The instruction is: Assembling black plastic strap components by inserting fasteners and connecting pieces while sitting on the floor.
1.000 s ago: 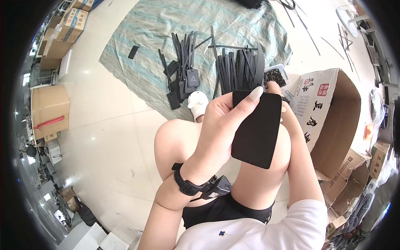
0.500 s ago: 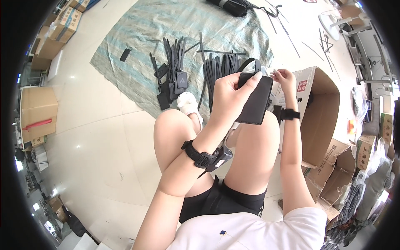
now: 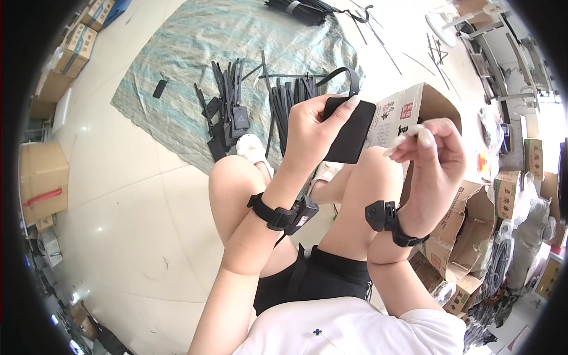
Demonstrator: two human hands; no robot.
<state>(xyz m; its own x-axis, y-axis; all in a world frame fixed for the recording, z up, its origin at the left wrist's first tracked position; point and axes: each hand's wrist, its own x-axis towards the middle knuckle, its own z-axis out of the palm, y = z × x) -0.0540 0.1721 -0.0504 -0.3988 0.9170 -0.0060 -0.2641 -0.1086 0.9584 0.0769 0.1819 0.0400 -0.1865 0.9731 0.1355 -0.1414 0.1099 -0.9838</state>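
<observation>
above bare knees, the left hand is closed around a flat black rectangular pouch, thumb on its near side and long pale nails curled over its top edge, holding it upright and slightly tilted. a thin black strap loop arcs up from the top of the pouch. just to the right and apart from it, the right hand is raised with its fingers loosely curled and half open; something small and pale sits at the fingertips, but whether it is held or is only the long nails cannot be told. each wrist wears a black band with a small black box-shaped device, the left wristband and the right wristband.

behind the right hand stands an open brown cardboard box with a printed flap. beyond the left hand, on a pale blue-green striped cloth spread over the glossy white tiled floor, lies a heap of long black straps and flat black tags, with a second bundle of black straps at the cloth's far edge. a white shoe shows between the knees and the cloth. more brown cartons stand at the left rim, and further cardboard boxes crowd the lower right.
</observation>
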